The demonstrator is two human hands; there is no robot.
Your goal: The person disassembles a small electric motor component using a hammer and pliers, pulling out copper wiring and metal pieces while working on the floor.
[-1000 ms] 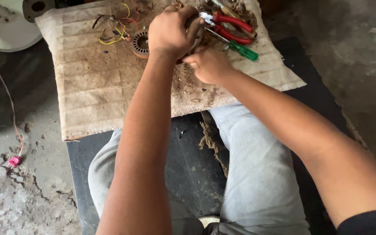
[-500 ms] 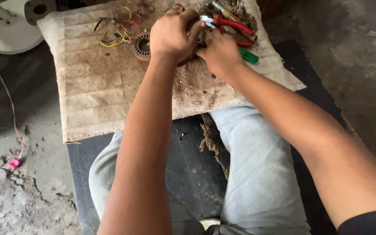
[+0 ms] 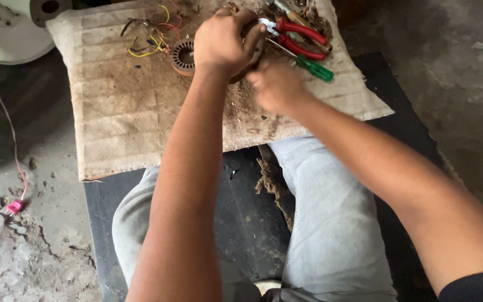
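On dirty mat [image 3: 141,123] | left hand [image 3: 222,42] clasps round motor part [image 3: 183,57] | right hand [image 3: 278,84] blurred, grip unclear

We see the mat [image 3: 141,112] across our lap, motor stator [image 3: 184,56] on it left of our left hand [image 3: 225,42], wires [image 3: 149,39] behind, pliers [image 3: 300,36] and screwdriver [image 3: 308,66] right, right hand [image 3: 278,84] in front

A rough repair workshop: cracked concrete floor [image 3: 465,84], red-handled pliers [image 3: 303,36], green screwdriver [image 3: 308,66], loose wires [image 3: 152,33].
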